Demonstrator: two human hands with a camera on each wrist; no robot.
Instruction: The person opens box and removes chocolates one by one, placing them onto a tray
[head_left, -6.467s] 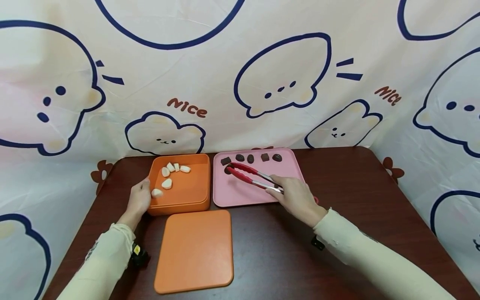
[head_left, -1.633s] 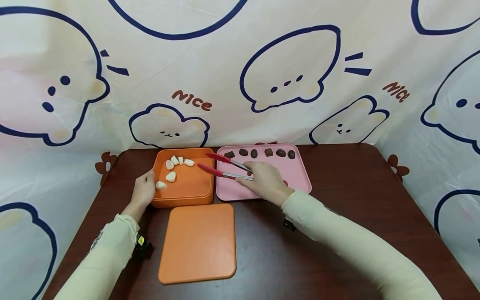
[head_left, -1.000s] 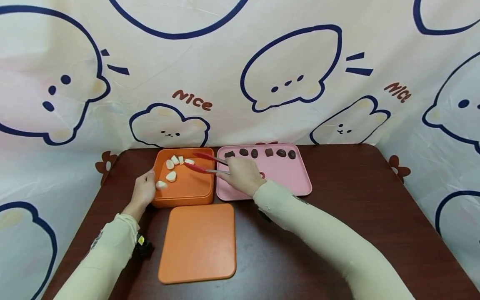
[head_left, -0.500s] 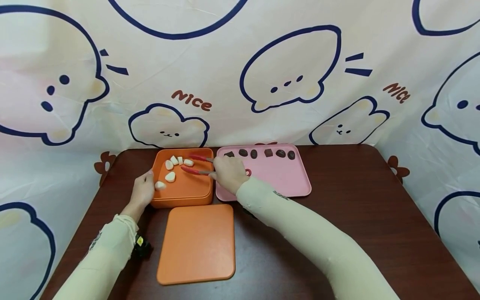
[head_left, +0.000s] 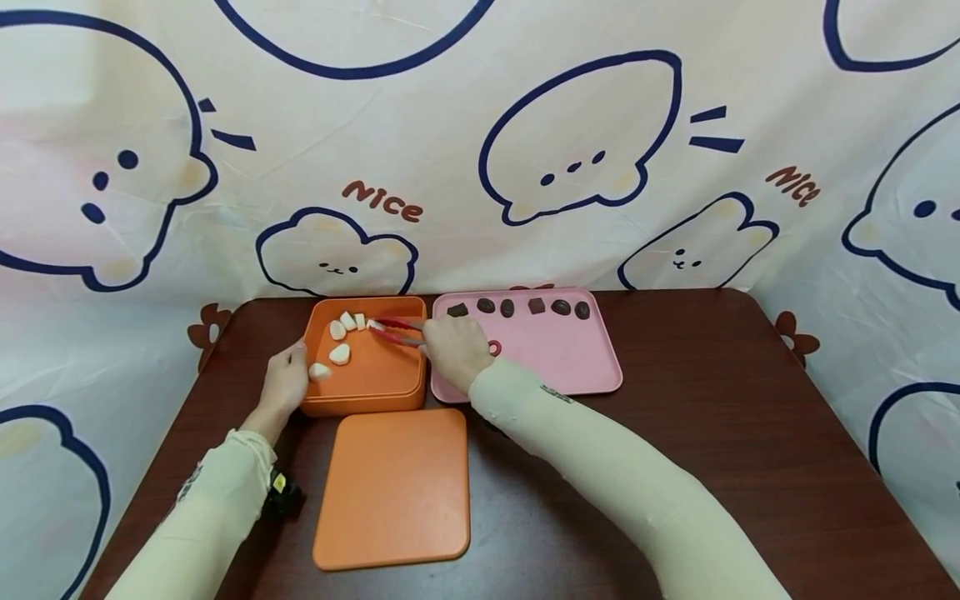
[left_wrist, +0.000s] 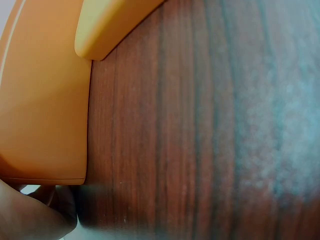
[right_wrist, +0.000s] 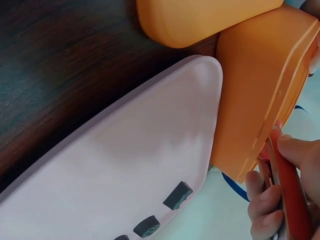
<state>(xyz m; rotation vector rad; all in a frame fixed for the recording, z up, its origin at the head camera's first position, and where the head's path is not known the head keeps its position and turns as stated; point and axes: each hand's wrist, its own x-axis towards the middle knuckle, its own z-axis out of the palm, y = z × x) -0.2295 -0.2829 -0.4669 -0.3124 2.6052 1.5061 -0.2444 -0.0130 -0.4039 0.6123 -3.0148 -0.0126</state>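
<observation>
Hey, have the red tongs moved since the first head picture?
Yes, left. Judged against the pink tray in the head view, the red tongs had their tips over it; now they reach into the orange box.

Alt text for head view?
The right hand holds red-tipped tongs, tips at a white piece inside an orange box that the left hand grips. A pink tray with six dark pieces sits right of the box; an orange lid lies in front on the table.

Brown word "Nice" (head_left: 382,201), second "Nice" (head_left: 793,186), both on patterned backdrop (head_left: 450,150)
</observation>
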